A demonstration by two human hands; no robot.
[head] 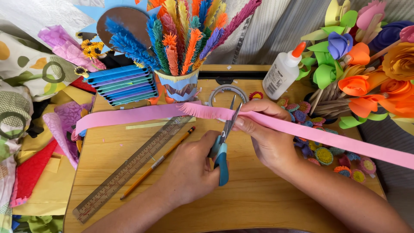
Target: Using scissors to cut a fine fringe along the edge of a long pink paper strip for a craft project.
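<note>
The left hand [189,170] is closed around the handles of a pair of scissors with blue plastic handles and grey metal blades [224,142]. The blades are open a little and point up at a long strip of pink paper [302,131]. The right hand [265,138] pinches this pink strip between thumb and fingers, right beside the blades. The strip runs across the light wooden bench [241,203], from the left edge out past the right side. To the left of the scissors, the top edge of the strip is cut into a thin fringe.

On the bench, left of the hands, lies a long see-through plastic ruler [129,168]. An orange pencil with a black tip [157,162] lies just beside it. Behind the strip stands a paper cup full of bright fringed paper sticks [181,47], and next to it a stack of blue and green folded paper [123,84]. A white glue bottle with an orange cap [282,71] stands farther right. Small rolled paper flowers [323,155] lie under the strip on the right. Big orange, purple and green paper roses [362,64] fill the right corner.
</note>
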